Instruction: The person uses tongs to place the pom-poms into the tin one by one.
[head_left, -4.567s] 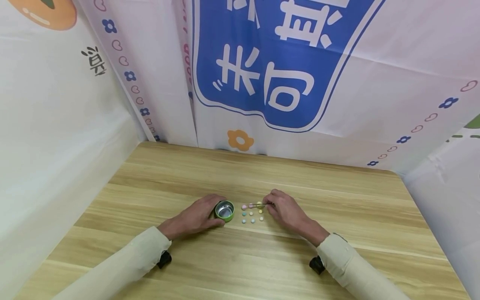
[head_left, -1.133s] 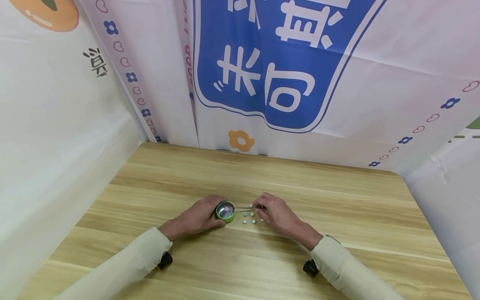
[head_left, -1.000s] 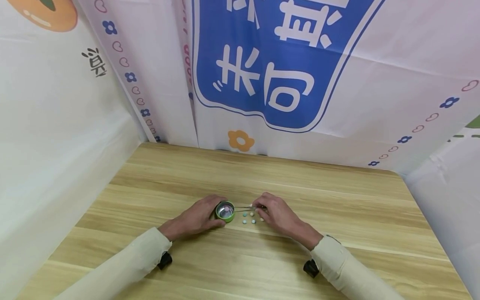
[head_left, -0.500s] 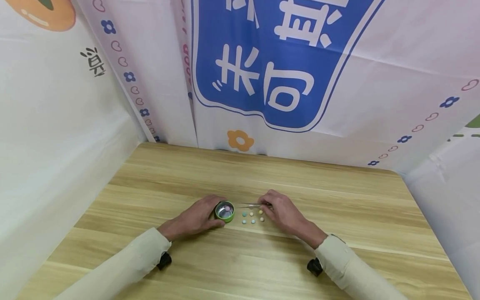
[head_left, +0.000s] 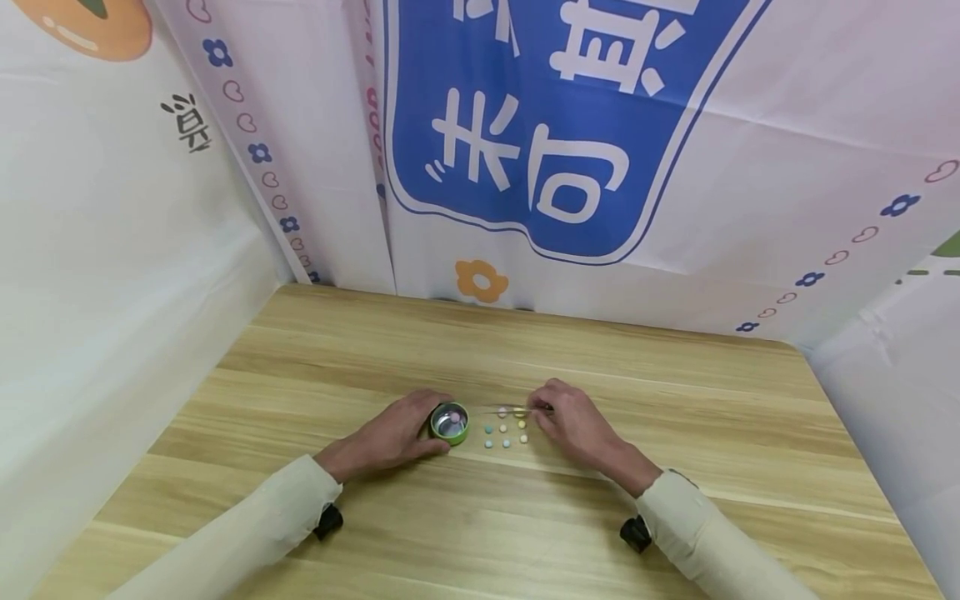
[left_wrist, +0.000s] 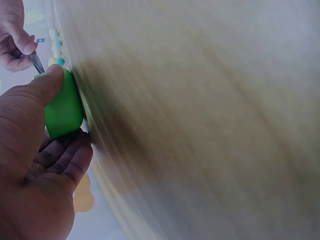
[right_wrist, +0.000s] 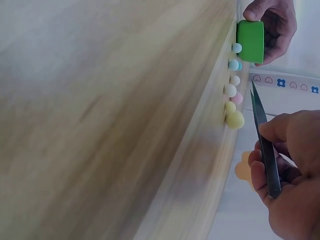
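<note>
My left hand [head_left: 390, 433] grips a small round green tin [left_wrist: 66, 111], thumb on one side and fingers on the other, and the tin stands on the table. Inside it lies a pink ball [head_left: 455, 417]. Tweezers [right_wrist: 270, 162] are pinched in my right hand [head_left: 572, 423], points toward the tin. Their tips are slightly apart with nothing between them, above the back row of small balls. That row has another pink ball [right_wrist: 237, 98] and a larger yellow ball [right_wrist: 235, 119]. Nearer are a teal ball [head_left: 488, 430] and several pale and yellow ones.
The wooden table [head_left: 480, 533] lies under both hands. Printed white cloth [head_left: 675, 292] hangs along its back and sides. Black camera mounts [head_left: 635, 533] sit at both wrists.
The pink ball nearest the tin, at the tweezers' tips earlier, now lies inside the tin. My right hand went left to the tin, then back right. The left hand stayed put.
</note>
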